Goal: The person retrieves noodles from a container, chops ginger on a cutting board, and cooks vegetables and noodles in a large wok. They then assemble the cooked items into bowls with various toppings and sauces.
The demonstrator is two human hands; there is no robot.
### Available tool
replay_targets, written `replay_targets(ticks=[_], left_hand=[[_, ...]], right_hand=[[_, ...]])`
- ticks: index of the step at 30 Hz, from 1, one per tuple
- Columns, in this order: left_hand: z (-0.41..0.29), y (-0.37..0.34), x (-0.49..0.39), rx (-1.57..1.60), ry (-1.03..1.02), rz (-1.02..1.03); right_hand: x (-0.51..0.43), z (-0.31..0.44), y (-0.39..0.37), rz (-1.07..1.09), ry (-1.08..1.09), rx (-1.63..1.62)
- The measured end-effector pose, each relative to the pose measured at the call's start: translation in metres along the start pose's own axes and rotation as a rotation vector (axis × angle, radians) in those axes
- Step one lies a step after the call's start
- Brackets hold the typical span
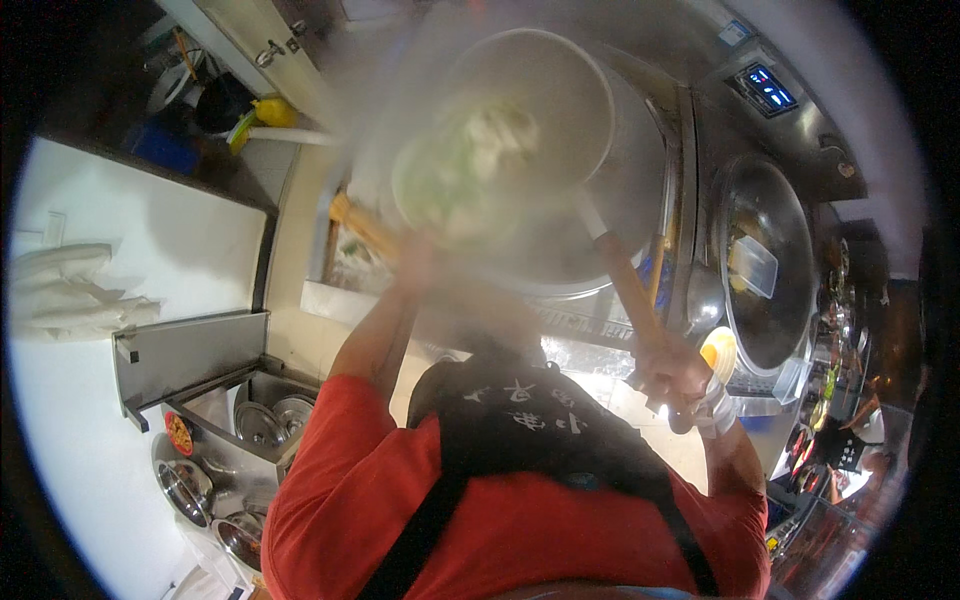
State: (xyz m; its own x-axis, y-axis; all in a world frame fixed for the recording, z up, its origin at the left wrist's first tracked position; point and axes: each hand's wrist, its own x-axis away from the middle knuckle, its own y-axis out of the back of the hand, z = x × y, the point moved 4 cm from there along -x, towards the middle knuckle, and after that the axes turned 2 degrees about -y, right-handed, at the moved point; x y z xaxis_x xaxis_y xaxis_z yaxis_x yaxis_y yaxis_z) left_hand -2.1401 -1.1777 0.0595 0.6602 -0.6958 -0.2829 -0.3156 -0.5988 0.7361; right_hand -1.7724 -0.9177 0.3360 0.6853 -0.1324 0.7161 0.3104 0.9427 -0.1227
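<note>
My right hand (667,375), with a white wrap at the wrist, is closed around the wooden handle (634,289) of a wide, round pan or strainer (577,120). That vessel is over a large steaming metal pot (630,202). My left hand (420,259) is blurred by steam at the near edge of a pale round container, its outline unclear. Green and whitish food, perhaps leafy vegetables (480,157), shows there. Beside this hand lies a bundled bamboo wok brush (364,225); whether the fingers grip the brush or the container is hidden by haze.
Right of the pot, a wok (769,300) contains a clear plastic box (754,266). A metal ladle (705,300) and a bowl with yellow contents (718,352) are near it. Lidded steel containers (259,424) stand at left. Another person (844,450) is at far right.
</note>
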Motion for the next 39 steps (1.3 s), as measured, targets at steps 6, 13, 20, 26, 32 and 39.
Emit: replay_targets(ticks=[6, 13, 20, 26, 32, 39], left_hand=[[-0.026, -0.015, -0.036, 1.274, 0.840, -0.182], [-0.018, -0.011, -0.035, 0.308, 0.442, -0.014], [0.028, -0.045, -0.016, -0.057, 0.112, 0.086], [0.047, -0.044, 0.008, 0.467, 0.360, 0.000], [0.028, -0.011, 0.043, -0.003, 0.332, 0.104], [0.027, -0.013, 0.085, 1.543, 0.876, -0.370]], right_hand=[[0.001, -0.017, 0.011, -0.199, -0.010, 0.674], [0.016, 0.008, -0.005, -0.454, 0.367, 1.070], [0.020, 0.035, -0.011, -0.451, 0.039, 0.794], [-0.014, 0.035, -0.010, -0.284, 0.039, 0.119], [-0.097, 0.029, 0.029, -0.331, 0.007, 0.063], [-0.156, -0.020, 0.102, -0.402, -0.065, -0.031]])
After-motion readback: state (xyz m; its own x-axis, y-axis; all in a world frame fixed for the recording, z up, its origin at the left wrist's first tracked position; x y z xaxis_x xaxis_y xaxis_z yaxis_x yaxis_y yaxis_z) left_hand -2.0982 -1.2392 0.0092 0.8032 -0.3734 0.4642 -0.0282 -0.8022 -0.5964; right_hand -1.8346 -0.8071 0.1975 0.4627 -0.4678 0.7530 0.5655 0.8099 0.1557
